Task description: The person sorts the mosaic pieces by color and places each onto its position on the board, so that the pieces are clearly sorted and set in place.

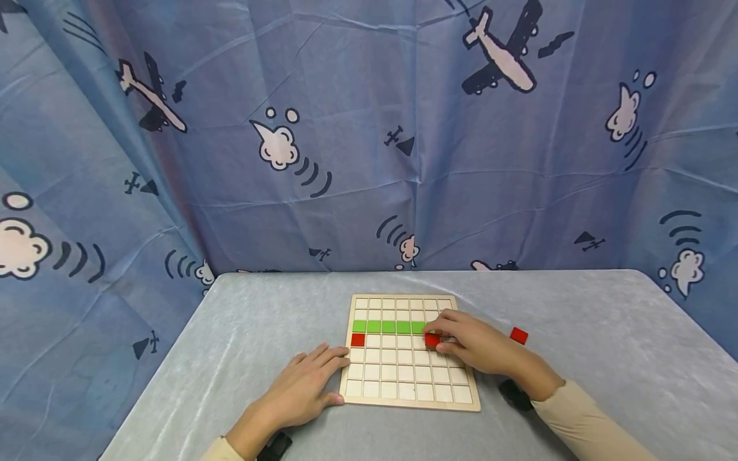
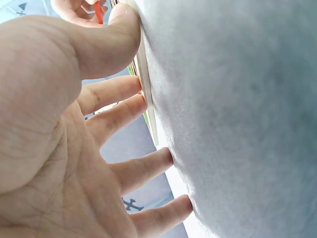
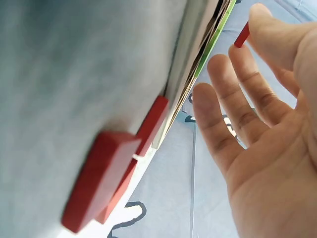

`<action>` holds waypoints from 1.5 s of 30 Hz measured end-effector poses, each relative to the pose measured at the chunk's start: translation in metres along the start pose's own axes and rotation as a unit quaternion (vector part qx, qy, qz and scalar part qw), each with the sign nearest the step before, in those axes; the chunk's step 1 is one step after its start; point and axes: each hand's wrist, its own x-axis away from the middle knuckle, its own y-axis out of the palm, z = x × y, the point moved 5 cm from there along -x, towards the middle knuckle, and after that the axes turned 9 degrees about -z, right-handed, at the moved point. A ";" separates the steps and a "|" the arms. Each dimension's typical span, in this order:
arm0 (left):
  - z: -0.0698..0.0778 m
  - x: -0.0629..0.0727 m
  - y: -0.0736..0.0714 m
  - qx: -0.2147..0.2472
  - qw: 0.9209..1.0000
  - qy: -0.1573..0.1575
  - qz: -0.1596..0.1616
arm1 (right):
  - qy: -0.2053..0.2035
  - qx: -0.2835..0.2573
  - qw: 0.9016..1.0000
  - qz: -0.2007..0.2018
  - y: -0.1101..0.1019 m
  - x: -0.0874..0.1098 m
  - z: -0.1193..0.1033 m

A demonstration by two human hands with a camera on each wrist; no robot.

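A wooden grid board (image 1: 412,404) lies on the table, with a row of green square tiles (image 1: 389,327) across it and one red tile (image 1: 358,340) in the leftmost cell just below. My right hand (image 1: 478,344) pinches another red tile (image 1: 432,340) between thumb and fingertips, over the right part of the board. In the right wrist view this pinched tile (image 3: 241,35) stands tilted, clear of the board. My left hand (image 1: 302,388) rests at the board's left edge, fingers spread and fairly straight; in the left wrist view, the thumb (image 2: 114,44) is right at the rim.
A loose red tile (image 1: 519,335) lies on the grey table cover (image 1: 277,307) right of the board. The right wrist view shows more red tiles (image 3: 101,181) beside the board, partly overlapping. A blue curtain (image 1: 357,211) with airplane prints hangs behind the table.
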 end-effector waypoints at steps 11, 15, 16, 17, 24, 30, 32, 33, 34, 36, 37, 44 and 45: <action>-0.001 0.000 0.001 0.002 1.000 -0.003 -0.002 | -0.014 -0.009 1.000 0.000 0.001 -0.008 -0.004; 0.000 0.000 0.000 0.002 1.000 -0.002 -0.003 | -0.023 -0.006 1.000 0.002 -0.001 -0.010 -0.006; 0.000 -0.001 0.000 0.003 1.000 -0.002 -0.003 | -0.025 -0.004 1.000 0.002 -0.001 -0.012 -0.006; 0.000 -0.001 -0.001 0.003 1.000 -0.002 -0.002 | -0.027 -0.004 1.000 0.002 -0.002 -0.013 -0.007; 0.000 -0.002 -0.004 0.000 1.000 -0.001 0.004 | -0.027 -0.010 1.000 0.000 -0.009 -0.025 -0.017; 0.000 -0.001 -0.003 0.003 1.000 -0.001 0.002 | -0.028 -0.013 1.000 -0.006 -0.010 -0.032 -0.024; 0.000 -0.001 -0.003 0.005 1.000 -0.001 0.001 | -0.032 -0.011 0.999 -0.002 -0.009 -0.034 -0.026; 0.000 -0.001 -0.002 0.005 1.000 -0.001 0.001 | -0.033 -0.010 0.999 -0.001 -0.009 -0.034 -0.027; 0.000 -0.001 -0.002 0.005 1.000 -0.001 0.001 | -0.037 -0.009 0.999 0.000 -0.008 -0.035 -0.027; 0.000 -0.001 -0.001 0.003 1.000 0.000 0.001 | -0.036 -0.013 0.999 -0.002 -0.006 -0.037 -0.028; 0.000 -0.002 -0.001 0.002 1.000 0.000 0.002 | -0.038 -0.017 0.999 -0.002 -0.005 -0.037 -0.028; 0.001 -0.001 -0.001 0.004 1.000 -0.001 -0.003 | -0.037 -0.030 0.999 -0.004 0.002 -0.040 -0.029; 0.001 -0.001 0.000 0.006 1.000 -0.002 -0.005 | -0.037 -0.030 0.999 -0.003 0.003 -0.041 -0.029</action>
